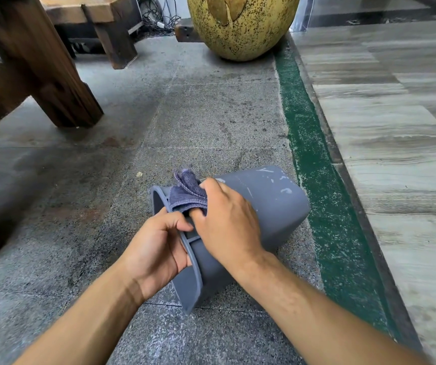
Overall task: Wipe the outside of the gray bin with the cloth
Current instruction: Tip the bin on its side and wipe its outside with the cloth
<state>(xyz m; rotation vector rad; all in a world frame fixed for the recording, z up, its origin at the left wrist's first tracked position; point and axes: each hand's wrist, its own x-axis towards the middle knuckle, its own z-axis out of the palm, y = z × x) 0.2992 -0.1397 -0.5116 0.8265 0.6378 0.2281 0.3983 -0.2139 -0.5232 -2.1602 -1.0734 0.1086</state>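
The gray bin [274,204] lies tipped on its side on the stone floor, its open mouth facing left and its base pointing right. White smears mark its upper wall near the base. My left hand [156,248] grips the bin's rim at the mouth. My right hand [227,219] rests on top of the bin close to the rim and presses a bunched purple-gray cloth [188,191] against the outer wall. Part of the cloth sticks up past my fingers.
Dark wooden bench legs [53,83] stand at the left. A large speckled yellow pot [243,25] sits at the back, with cables [156,14] behind it. A green strip [314,159] and a raised marble step [395,127] run along the right.
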